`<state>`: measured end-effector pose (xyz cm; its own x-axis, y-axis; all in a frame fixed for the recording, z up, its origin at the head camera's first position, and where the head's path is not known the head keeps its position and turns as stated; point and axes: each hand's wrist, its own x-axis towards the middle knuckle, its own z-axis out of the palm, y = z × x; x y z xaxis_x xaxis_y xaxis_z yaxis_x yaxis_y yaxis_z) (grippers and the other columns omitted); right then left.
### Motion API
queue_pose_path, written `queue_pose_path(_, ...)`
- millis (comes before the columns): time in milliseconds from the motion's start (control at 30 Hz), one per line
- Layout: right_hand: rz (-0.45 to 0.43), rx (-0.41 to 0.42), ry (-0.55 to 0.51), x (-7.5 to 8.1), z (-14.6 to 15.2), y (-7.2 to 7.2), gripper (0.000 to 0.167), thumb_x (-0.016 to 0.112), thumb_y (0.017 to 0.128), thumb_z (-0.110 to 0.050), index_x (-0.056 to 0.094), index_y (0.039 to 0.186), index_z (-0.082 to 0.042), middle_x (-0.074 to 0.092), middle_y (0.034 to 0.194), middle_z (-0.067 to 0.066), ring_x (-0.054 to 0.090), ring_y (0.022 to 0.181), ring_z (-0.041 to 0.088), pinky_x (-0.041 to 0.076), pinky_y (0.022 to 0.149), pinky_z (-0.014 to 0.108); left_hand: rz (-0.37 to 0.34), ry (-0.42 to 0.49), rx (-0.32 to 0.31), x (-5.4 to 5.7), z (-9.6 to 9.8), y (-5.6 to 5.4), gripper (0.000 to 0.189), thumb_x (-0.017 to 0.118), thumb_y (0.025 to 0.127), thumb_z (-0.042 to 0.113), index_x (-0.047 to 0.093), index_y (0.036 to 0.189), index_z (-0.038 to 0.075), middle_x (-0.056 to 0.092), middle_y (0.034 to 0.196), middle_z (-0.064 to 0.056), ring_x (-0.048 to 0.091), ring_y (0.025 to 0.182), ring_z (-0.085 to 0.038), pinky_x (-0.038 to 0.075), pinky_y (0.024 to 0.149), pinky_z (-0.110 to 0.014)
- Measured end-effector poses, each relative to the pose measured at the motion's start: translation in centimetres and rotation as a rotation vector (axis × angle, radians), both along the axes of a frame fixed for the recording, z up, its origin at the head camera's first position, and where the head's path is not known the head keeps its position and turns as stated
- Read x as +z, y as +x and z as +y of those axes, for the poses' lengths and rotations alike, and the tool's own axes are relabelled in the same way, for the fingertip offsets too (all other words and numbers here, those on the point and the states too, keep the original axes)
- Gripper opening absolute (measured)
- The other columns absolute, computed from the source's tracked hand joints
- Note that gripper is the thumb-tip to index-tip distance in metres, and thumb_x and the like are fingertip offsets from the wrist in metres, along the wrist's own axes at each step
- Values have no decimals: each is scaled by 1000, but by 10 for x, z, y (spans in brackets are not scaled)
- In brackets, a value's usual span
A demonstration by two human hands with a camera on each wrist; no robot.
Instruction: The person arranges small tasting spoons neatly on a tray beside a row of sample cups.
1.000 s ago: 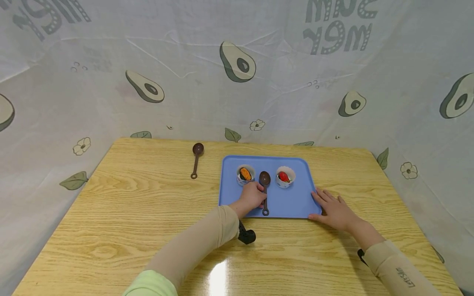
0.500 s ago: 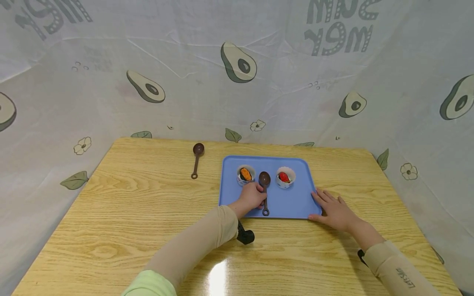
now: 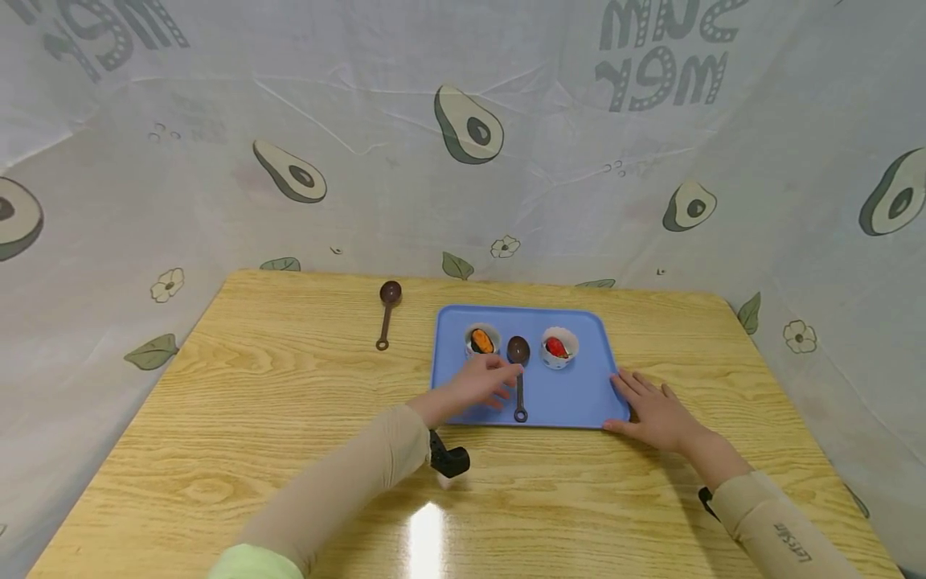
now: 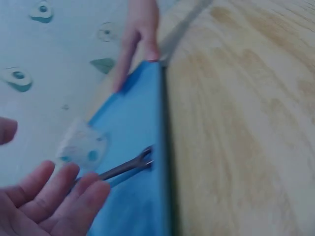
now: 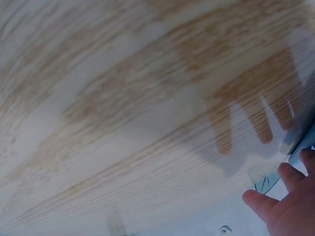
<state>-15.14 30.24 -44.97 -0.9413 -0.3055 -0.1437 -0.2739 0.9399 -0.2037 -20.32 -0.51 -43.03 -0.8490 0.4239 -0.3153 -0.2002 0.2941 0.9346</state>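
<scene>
On the blue tray (image 3: 579, 402) a brown spoon (image 3: 520, 394) lies between two small patterned white bowls. The left bowl (image 3: 472, 331) holds a piece of orange-topped sushi (image 3: 481, 341); in the right bowl (image 3: 557, 360) sits a red-topped piece (image 3: 556, 347). My left hand (image 3: 477, 381) hovers over the tray beside the spoon, its fingers spread and holding nothing. In the left wrist view the spoon's handle (image 4: 120, 169) lies beyond those fingertips. My right hand (image 3: 658, 416) touches the tray's right front corner with straight fingers.
A second brown spoon (image 3: 387, 314) lies on the wooden table (image 3: 289, 386), left of the tray. A white cloth (image 3: 376, 185) printed with avocados hangs behind the table and along its sides.
My left hand has let go of the spoon on the tray, opened its fingers and drawn back slightly to the left. The right hand has stayed at the tray's corner.
</scene>
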Motion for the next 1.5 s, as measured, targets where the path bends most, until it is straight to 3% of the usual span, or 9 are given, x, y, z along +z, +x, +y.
queue_pose_path(133,4,3,0,-1,1,0,87,57,84,-58,33,143,0,29,150,22,27,134,47,21,101,71,5,65,11,13,-18,-8,43,50,97,34,54,117,-4,61,115,-22,63,96,-37,57,67,-34)
queue_pose_path(333,4,5,-2,-1,2,0,87,57,84,-58,33,143,0,29,150,22,27,134,47,21,101,71,61,77,146,30,-52,-24,44,46,97,35,54,118,-4,59,115,-22,60,100,-38,56,77,-37)
queue_pose_path(500,0,5,-4,0,1,0,87,57,84,-58,33,143,0,28,150,22,26,135,47,20,102,71,112,55,254,34,-83,-39,49,45,98,38,52,125,-2,58,118,-24,60,101,-36,53,86,-40)
queue_pose_path(767,-8,4,-14,0,-2,-1,88,57,84,-59,33,143,1,28,150,23,26,135,47,19,102,71,101,-18,370,28,-127,-60,58,40,97,46,47,130,-2,53,125,-22,57,104,-28,49,94,-41)
queue_pose_path(1000,-14,-8,-12,2,-1,0,88,58,83,-58,33,143,1,28,150,22,26,135,47,19,102,71,52,-53,437,21,-153,-76,62,37,98,45,40,137,-3,47,135,-25,48,122,-36,42,102,-46)
queue_pose_path(1367,-12,-8,-14,3,-1,1,86,58,84,-57,33,143,1,29,150,22,27,135,47,21,102,71,21,-177,444,7,-163,-89,69,37,97,49,28,143,-1,46,138,-22,49,123,-33,45,100,-41)
queue_pose_path(1500,-12,-7,-14,2,-1,1,86,58,84,-57,33,143,0,29,150,22,27,135,46,21,102,71,27,-248,453,-1,-163,-93,67,37,96,50,33,140,-1,50,134,-20,52,113,-29,45,93,-34)
